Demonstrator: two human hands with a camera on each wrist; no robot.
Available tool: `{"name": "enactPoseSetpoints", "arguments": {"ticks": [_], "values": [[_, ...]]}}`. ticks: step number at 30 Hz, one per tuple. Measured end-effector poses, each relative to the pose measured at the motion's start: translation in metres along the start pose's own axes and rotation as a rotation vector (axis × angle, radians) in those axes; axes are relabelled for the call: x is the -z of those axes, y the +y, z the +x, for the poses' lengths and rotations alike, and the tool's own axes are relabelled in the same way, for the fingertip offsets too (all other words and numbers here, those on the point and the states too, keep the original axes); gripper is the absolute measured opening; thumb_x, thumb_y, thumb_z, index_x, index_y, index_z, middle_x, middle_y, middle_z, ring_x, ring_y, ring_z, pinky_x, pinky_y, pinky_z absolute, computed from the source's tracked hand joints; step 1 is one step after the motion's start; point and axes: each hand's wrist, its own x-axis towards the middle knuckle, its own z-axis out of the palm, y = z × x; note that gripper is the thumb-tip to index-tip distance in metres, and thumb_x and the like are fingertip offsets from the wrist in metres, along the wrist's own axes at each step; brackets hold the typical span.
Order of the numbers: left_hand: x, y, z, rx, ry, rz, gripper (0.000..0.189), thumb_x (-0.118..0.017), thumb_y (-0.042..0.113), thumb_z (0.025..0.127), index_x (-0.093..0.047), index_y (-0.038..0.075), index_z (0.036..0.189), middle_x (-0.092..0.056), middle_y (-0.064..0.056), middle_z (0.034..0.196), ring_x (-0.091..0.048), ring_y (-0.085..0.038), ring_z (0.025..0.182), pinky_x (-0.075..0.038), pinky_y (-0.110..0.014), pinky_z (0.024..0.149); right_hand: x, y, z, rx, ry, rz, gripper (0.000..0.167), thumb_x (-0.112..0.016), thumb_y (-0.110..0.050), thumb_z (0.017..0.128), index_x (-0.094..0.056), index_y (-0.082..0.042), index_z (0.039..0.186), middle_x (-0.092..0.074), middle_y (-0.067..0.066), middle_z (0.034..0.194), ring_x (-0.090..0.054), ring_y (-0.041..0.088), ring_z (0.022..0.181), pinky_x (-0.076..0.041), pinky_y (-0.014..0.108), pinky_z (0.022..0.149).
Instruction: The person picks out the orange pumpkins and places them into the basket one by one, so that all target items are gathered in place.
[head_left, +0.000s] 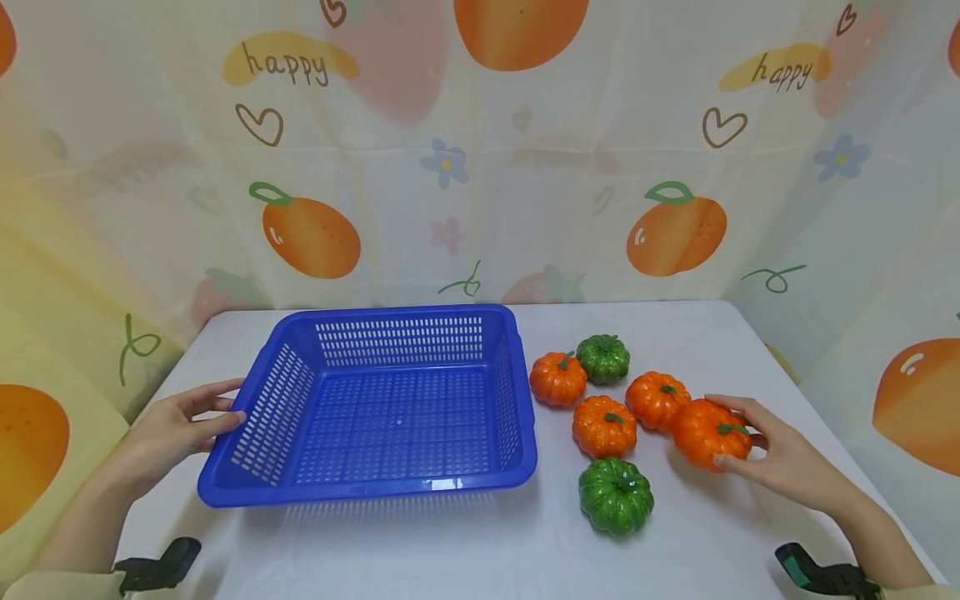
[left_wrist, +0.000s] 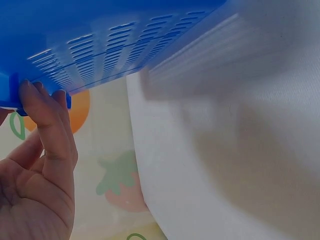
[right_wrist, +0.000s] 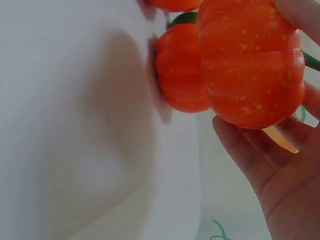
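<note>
My left hand (head_left: 176, 433) pinches the left rim of a blue plastic basket (head_left: 367, 492), thumb on top. In the left wrist view, its fingertips curl under the rim of the basket (left_wrist: 100, 45), whose slotted side slants above the white table. At the right, my right hand (head_left: 783, 454) holds an orange pumpkin (head_left: 705, 435) between thumb and fingers. This pumpkin (right_wrist: 252, 65) is clear of the table in the right wrist view, with a second orange pumpkin (right_wrist: 180, 67) standing behind it. The basket's inside holds nothing.
Between basket and right hand stand more small pumpkins: an orange one (head_left: 657, 400), another orange one (head_left: 603, 427), a third orange one (head_left: 558, 380), a green one (head_left: 603, 358) at the back and a green one (head_left: 616, 497) in front. A printed curtain (head_left: 525, 217) hangs behind the white table (head_left: 450, 558).
</note>
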Motion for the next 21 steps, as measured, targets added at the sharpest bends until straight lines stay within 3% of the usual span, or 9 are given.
{"name": "enactPoseSetpoints", "arguments": {"ticks": [2, 10, 21], "values": [[0.0, 0.0, 0.0, 0.002, -0.002, 0.0, 0.07, -0.059, 0.037, 0.089, -0.031, 0.001, 0.142, -0.049, -0.021, 0.117, -0.062, -0.007, 0.08, -0.053, -0.022, 0.069, 0.001, -0.002, 0.002, 0.012, 0.002, 0.006, 0.063, -0.073, -0.027, 0.079, -0.044, -0.017, 0.133, -0.042, -0.017, 0.123, -0.036, -0.016, 0.104, -0.043, 0.011, 0.078], [-0.001, 0.001, 0.002, 0.004, -0.011, -0.009, 0.07, -0.058, 0.037, 0.089, -0.03, 0.001, 0.142, -0.048, -0.022, 0.119, -0.062, -0.007, 0.081, -0.054, -0.023, 0.07, 0.007, -0.011, 0.012, 0.058, -0.02, -0.017, 0.063, -0.073, -0.026, 0.079, -0.044, -0.013, 0.133, -0.046, 0.005, 0.127, -0.037, -0.016, 0.103, -0.045, 0.012, 0.077], [-0.001, 0.002, -0.001, 0.002, -0.004, -0.003, 0.069, -0.058, 0.036, 0.09, -0.03, 0.001, 0.142, -0.049, -0.025, 0.12, -0.062, -0.006, 0.081, -0.053, -0.023, 0.069, 0.016, -0.031, 0.033, 0.146, -0.042, 0.004, 0.064, -0.074, -0.022, 0.078, -0.044, -0.014, 0.133, -0.049, 0.005, 0.127, -0.043, -0.007, 0.1, -0.046, 0.015, 0.078]]}}
